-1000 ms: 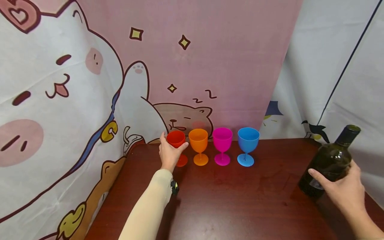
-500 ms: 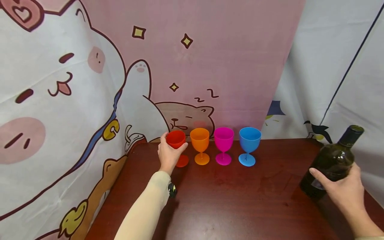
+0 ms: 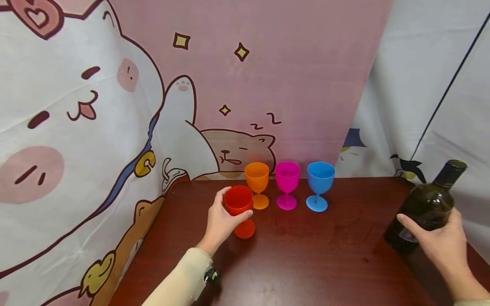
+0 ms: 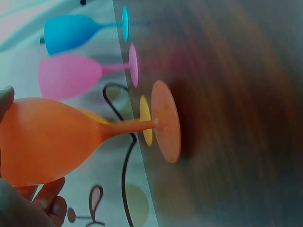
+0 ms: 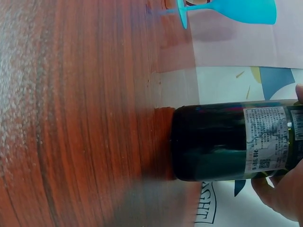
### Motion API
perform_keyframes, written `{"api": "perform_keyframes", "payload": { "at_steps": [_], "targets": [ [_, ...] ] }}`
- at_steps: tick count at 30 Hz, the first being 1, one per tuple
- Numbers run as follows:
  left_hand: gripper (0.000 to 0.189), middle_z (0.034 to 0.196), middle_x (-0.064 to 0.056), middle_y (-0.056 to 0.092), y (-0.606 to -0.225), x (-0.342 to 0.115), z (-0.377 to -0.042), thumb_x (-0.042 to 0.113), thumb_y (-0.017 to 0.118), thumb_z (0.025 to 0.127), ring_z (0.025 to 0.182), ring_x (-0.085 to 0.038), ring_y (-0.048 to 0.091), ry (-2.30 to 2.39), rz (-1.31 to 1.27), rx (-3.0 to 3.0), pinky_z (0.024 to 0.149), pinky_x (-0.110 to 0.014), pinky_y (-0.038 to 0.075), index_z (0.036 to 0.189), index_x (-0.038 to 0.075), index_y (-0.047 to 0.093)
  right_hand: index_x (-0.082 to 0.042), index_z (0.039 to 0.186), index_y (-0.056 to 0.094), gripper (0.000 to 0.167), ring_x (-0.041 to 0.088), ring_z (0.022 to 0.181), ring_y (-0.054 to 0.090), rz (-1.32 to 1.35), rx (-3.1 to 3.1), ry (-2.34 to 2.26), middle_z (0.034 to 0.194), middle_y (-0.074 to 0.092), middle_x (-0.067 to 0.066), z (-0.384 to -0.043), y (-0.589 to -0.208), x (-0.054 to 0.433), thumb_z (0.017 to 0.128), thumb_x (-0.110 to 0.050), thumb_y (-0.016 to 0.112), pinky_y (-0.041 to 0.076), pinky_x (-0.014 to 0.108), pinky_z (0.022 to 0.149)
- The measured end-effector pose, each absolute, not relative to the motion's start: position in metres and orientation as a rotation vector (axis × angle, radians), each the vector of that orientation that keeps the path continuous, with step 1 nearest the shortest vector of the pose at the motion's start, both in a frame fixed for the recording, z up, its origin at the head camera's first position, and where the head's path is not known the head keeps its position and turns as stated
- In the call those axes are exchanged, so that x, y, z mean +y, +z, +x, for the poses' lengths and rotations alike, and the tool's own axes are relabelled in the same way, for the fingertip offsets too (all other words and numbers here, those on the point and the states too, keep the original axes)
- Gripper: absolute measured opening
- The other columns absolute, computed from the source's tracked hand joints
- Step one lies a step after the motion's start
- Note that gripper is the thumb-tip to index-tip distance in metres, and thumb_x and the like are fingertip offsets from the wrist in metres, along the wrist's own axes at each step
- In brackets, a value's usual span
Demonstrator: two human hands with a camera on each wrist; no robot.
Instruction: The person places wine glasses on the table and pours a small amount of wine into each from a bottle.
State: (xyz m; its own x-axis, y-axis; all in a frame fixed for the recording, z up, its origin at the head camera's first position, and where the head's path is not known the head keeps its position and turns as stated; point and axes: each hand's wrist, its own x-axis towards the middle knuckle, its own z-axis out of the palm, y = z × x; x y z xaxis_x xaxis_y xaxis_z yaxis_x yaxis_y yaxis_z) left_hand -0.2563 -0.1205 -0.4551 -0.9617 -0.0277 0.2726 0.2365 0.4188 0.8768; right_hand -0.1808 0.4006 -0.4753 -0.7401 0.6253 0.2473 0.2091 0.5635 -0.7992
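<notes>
My left hand [image 3: 223,223] grips the bowl of a red goblet [image 3: 239,203], thumb on one side and fingers on the other. The goblet stands upright in front of the row, and looks orange in the left wrist view, its foot [image 4: 166,122] close over the tabletop. At the right, my right hand [image 3: 444,242] holds a dark wine bottle [image 3: 425,206] round its body. The bottle leans a little to the right, its mouth uncorked; a printed label [image 5: 266,140] shows in the right wrist view.
Behind the red goblet stand an orange goblet [image 3: 257,176], a magenta goblet [image 3: 287,176] and a blue goblet [image 3: 320,177] in a row near the back edge. The brown wooden table [image 3: 306,263] meets a cartoon-printed cloth [image 3: 298,76] at the back and left.
The left hand has drawn the red goblet out of the row, toward the person and slightly right. The right hand and bottle have barely moved.
</notes>
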Motion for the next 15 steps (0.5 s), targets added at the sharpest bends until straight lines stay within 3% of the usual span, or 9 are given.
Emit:
{"api": "perform_keyframes", "payload": {
  "at_steps": [2, 8, 12, 15],
  "targets": [
    [0.095, 0.142, 0.0, 0.066, -0.456, -0.113, -0.249, 0.035, 0.098, 0.077, 0.126, -0.025, 0.066, -1.565, -0.232, -2.445, 0.098, -0.045, 0.064, 0.155, 0.024, 0.045, -0.009, 0.167, 0.026, 0.103, 0.045, 0.145, 0.042, -0.68, -2.284, 1.094, 0.164, 0.04, 0.027, -0.18, -0.475, 0.401, 0.088, -0.036, 0.086, 0.03, 0.056, 0.129],
    [0.096, 0.143, 0.0, 0.065, -0.458, -0.087, -0.237, 0.039, 0.096, 0.078, 0.127, -0.022, 0.065, -1.535, -0.389, -2.461, 0.1, -0.041, 0.063, 0.157, 0.019, 0.045, -0.008, 0.167, 0.026, 0.103, 0.047, 0.148, 0.039, -0.722, -2.27, 1.119, 0.165, 0.038, 0.027, -0.181, -0.474, 0.402, 0.088, -0.035, 0.086, 0.029, 0.062, 0.127],
    [0.098, 0.143, 0.001, 0.065, -0.46, -0.073, -0.235, 0.038, 0.095, 0.079, 0.127, -0.02, 0.065, -1.516, -0.429, -2.454, 0.1, -0.039, 0.063, 0.159, 0.021, 0.042, -0.012, 0.165, 0.035, 0.099, 0.041, 0.146, 0.042, -0.736, -2.265, 1.094, 0.16, 0.045, 0.024, -0.185, -0.474, 0.402, 0.085, -0.037, 0.089, 0.032, 0.047, 0.129],
    [0.099, 0.142, 0.001, 0.065, -0.462, -0.065, -0.234, 0.038, 0.096, 0.079, 0.127, -0.02, 0.064, -1.518, -0.431, -2.452, 0.1, -0.037, 0.063, 0.159, 0.022, 0.041, -0.014, 0.163, 0.04, 0.098, 0.041, 0.144, 0.043, -0.715, -2.274, 1.062, 0.159, 0.047, 0.024, -0.188, -0.473, 0.402, 0.083, -0.036, 0.091, 0.033, 0.045, 0.128]
  ]
}}
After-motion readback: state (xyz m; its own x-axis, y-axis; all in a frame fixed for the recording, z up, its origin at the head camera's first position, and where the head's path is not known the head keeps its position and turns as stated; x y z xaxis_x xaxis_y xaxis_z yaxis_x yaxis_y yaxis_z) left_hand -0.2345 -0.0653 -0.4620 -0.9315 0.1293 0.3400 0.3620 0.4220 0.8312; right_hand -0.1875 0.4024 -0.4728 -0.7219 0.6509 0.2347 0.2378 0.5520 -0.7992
